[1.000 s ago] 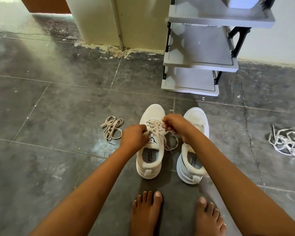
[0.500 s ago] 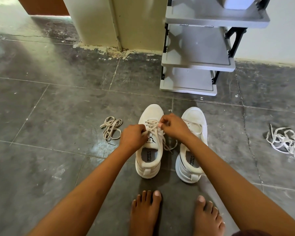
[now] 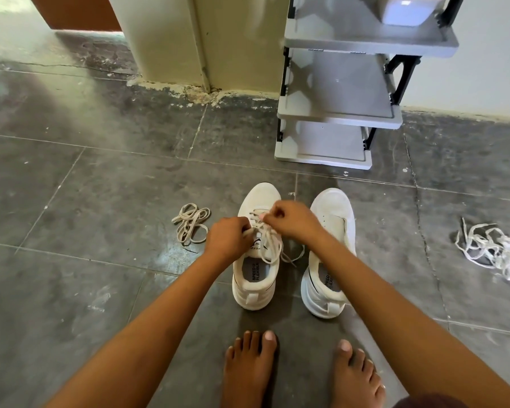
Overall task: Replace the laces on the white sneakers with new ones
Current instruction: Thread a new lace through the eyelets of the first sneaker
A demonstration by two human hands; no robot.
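Observation:
Two white sneakers stand side by side on the grey tile floor, toes pointing away from me. The left sneaker (image 3: 258, 198) carries a beige lace (image 3: 270, 244) threaded through its eyelets, with loose ends trailing to its right. My left hand (image 3: 228, 238) pinches the lace at the left side of the tongue. My right hand (image 3: 292, 220) is closed on the lace near the upper eyelets. The right sneaker (image 3: 333, 207) shows no lace; my right forearm crosses over it.
A loose beige lace bundle (image 3: 192, 222) lies left of the sneakers. A tangle of white laces (image 3: 489, 248) lies far right. A grey shoe rack (image 3: 336, 113) stands against the wall behind the shoes. My bare feet (image 3: 249, 366) are just below the sneakers.
My right hand has shifted left from between the shoes to over the left sneaker's eyelets. My left hand stays at the tongue. The view has tilted slightly.

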